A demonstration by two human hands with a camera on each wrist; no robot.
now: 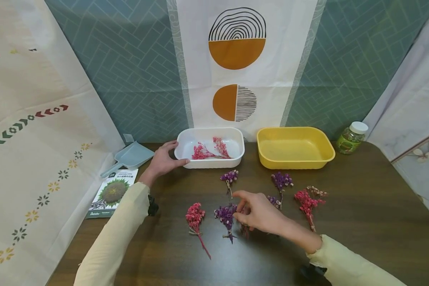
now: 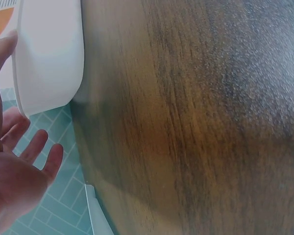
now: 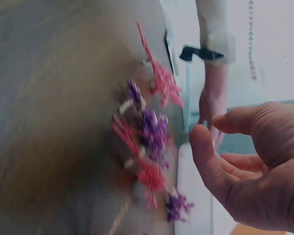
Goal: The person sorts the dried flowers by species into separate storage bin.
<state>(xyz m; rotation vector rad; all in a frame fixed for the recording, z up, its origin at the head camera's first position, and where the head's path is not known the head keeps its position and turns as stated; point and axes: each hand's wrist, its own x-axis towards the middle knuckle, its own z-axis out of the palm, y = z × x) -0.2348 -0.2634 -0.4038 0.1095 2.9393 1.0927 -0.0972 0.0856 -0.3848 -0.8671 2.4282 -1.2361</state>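
At the left end of a white plastic tub [image 1: 214, 163], my left hand [image 1: 163, 161] holds the rim, thumb at the front corner and fingers along the side. Two pink dried-flower sprigs [image 1: 203, 151] lie inside that tub. My right hand [image 1: 259, 213] hovers low over the table with loosely bent fingers and nothing between them. Just beside its fingertips lies a purple dried-flower bunch [image 1: 225, 215]; another pink bunch [image 3: 152, 176] is partly hidden beneath it in the head view. Farther left rests a pink bunch [image 1: 195, 216] with a tied stem.
More purple sprigs [image 1: 281, 180] and a pink bunch [image 1: 307, 201] lie to the right. A yellow tub [image 1: 294, 164] stands at the back beside a white-lidded jar [image 1: 351, 139]. At left are a light-blue dustpan [image 1: 133, 155] and a sunflower packet [image 1: 113, 193].
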